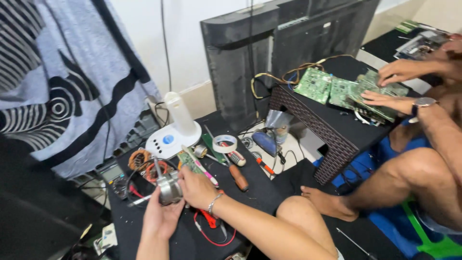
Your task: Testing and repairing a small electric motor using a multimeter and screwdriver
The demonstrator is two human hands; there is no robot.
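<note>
My left hand (161, 216) and my right hand (196, 188) both grip a small grey metal motor (169, 188) with a thin shaft sticking up, held just above a black work surface (260, 192). The left hand supports it from below and the right hand clasps its right side. A bracelet sits on my right wrist. Just beyond the motor lie copper wire coils (140, 159), a green circuit board (189, 162) and a white and pink pen (199, 166).
A white fan base (172, 135), a tape roll (224, 143), screwdrivers (238, 177), a multimeter (111, 172) and red leads (211, 226) lie around. At right, another person's hands (394, 86) handle green boards on a black wicker table (332, 130). A dark panel (269, 53) leans on the wall.
</note>
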